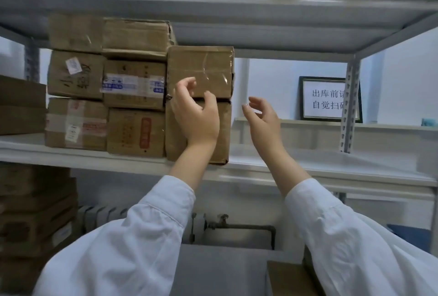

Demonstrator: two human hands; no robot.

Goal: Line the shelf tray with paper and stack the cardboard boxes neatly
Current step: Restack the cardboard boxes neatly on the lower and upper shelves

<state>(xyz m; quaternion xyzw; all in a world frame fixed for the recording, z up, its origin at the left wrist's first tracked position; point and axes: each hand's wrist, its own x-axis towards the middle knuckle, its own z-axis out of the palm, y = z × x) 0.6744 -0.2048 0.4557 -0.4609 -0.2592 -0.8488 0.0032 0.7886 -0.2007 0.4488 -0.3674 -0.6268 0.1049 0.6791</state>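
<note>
Several brown cardboard boxes stand stacked on the left half of the grey shelf tray (pixel 331 172). The rightmost column holds a taped top box (pixel 213 65) on a lower box (pixel 224 129). My left hand (pixel 195 113) hovers in front of the seam between these two, fingers curled and apart, holding nothing. My right hand (pixel 260 118) is raised just right of that column, open, not touching the boxes. White paper (pixel 320 157) lies on the shelf tray's right half.
A framed sign (pixel 329 99) leans on the wall ledge behind the shelf. A shelf post (pixel 350 103) stands at right. More boxes (pixel 35 212) fill the left racks. A cardboard box (pixel 289 279) sits below, with a radiator and pipe (pixel 237 225) behind.
</note>
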